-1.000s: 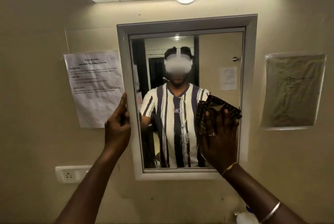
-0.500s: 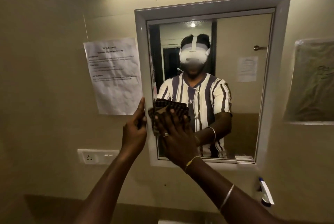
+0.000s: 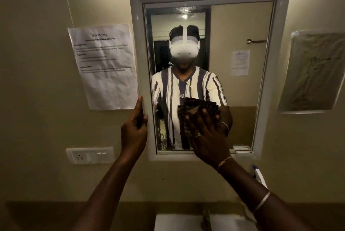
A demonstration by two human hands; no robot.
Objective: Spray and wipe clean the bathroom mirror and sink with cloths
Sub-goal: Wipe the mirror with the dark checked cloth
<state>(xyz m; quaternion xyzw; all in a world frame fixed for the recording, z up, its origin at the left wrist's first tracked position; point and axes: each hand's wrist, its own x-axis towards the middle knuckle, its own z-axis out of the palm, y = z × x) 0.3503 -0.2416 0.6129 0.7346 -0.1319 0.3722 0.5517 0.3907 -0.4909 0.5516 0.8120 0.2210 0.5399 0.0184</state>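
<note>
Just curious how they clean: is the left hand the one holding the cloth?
No, the right hand presses the dark cloth against the mirror, while the left hand grips the frame.

Dark cloth (image 3: pixel 198 108) flat against framed mirror (image 3: pixel 240 118)

A printed paper sheet (image 3: pixel 106 66) is hanging on the beige wall (image 3: pixel 37 100), a white socket plate (image 3: pixel 90 155) is sitting below it, and a plastic-covered sheet (image 3: pixel 315 72) is hanging at far right.
</note>
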